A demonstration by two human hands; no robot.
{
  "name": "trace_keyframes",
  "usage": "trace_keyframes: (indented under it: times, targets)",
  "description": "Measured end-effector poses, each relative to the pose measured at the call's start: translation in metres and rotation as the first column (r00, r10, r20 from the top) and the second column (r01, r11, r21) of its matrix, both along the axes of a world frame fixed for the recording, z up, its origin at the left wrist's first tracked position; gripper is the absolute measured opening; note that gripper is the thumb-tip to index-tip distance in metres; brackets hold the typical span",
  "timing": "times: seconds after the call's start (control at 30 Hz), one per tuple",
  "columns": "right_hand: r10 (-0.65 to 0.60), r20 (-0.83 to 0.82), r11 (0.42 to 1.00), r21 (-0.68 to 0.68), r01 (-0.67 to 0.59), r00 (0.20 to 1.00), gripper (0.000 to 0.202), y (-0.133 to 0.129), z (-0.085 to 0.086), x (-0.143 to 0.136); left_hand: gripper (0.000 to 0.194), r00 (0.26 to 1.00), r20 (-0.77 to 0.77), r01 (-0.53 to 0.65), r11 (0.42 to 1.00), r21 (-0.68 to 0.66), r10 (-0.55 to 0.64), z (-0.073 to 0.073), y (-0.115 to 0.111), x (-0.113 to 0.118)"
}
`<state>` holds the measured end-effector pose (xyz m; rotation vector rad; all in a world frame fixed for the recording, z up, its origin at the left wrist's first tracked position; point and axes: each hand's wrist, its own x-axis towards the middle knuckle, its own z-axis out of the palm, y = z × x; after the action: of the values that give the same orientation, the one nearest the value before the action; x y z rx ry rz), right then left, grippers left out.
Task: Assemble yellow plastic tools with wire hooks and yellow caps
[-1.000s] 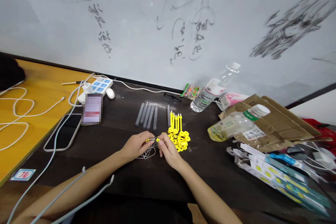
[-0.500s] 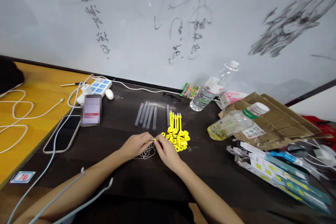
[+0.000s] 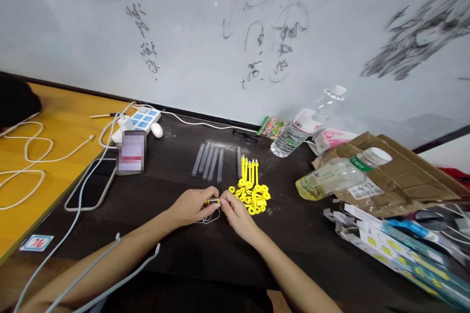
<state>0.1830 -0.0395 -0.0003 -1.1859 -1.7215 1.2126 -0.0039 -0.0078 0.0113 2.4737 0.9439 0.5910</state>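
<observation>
Between my two hands is a small yellow plastic piece with a shiny metal-looking part [image 3: 212, 201]. My left hand [image 3: 193, 207] is closed around it with thumb and fingers. From the other side, the fingertips of my right hand [image 3: 237, 212] pinch its right end. Thin pale wire [image 3: 211, 219] lies in loops on the table beneath the hands, partly covered by them. Just beyond my right hand is a pile of yellow ring-ended parts [image 3: 253, 198]. Several yellow rods with metal tips [image 3: 250, 171] lie side by side above that pile. Farther back are several clear tubes [image 3: 209, 162], with a single clear tube [image 3: 239, 162] apart from them.
Glasses [image 3: 245, 135] and a snack packet [image 3: 270, 127] lie by the whiteboard. A water bottle [image 3: 293, 132], a yellow drink bottle [image 3: 330, 178], cardboard [image 3: 404, 176] and a torn box [image 3: 392, 249] crowd the right. Phones [image 3: 90, 186], a power strip [image 3: 145, 120] and cables occupy the left.
My left hand has turned and opened slightly around the yellow piece, so more of it shows. Less of the wire loops is visible. The whole view has shifted a little.
</observation>
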Motion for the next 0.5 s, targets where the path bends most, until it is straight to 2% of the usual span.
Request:
trace_keyframes:
  times: [0.1, 0.2, 0.3, 0.4, 0.47, 0.5]
  targets:
    - [-0.045, 0.174, 0.977, 0.215, 0.007, 0.984, 0.02, -0.0035, 0.0044, -0.0005, 0.021, 1.0, -0.015, 0.006, 1.0, -0.02, -0.006, 0.0008, -0.0003, 0.0015]
    - [-0.102, 0.259, 0.965, 0.26, 0.033, 0.96, 0.018, -0.0046, 0.0056, -0.0001, 0.023, 0.999, -0.028, 0.043, 0.999, -0.023, -0.044, -0.0005, 0.0005, 0.0025]
    - [-0.131, 0.263, 0.966, 0.252, 0.063, 0.956, 0.025, -0.0033, 0.0038, 0.0002, 0.024, 0.997, -0.047, 0.057, 0.998, -0.019, -0.058, -0.0036, 0.0022, 0.0019]
    - [-0.079, 0.113, 0.991, 0.121, 0.065, 0.99, 0.033, -0.0018, 0.0023, -0.0009, 0.026, 0.996, -0.053, 0.075, 0.997, 0.014, -0.074, -0.0066, 0.004, 0.0009]
    - [-0.026, -0.071, 0.996, -0.092, 0.019, 0.997, 0.036, -0.0014, 0.0029, -0.0021, 0.027, 0.996, -0.037, 0.086, 0.996, 0.027, -0.085, -0.007, 0.0045, 0.0009]
    - [-0.012, -0.171, 0.978, -0.206, -0.024, 0.985, 0.038, -0.0014, 0.0038, -0.0026, 0.028, 0.996, -0.026, 0.09, 0.996, 0.03, -0.089, -0.0067, 0.0045, 0.0011]
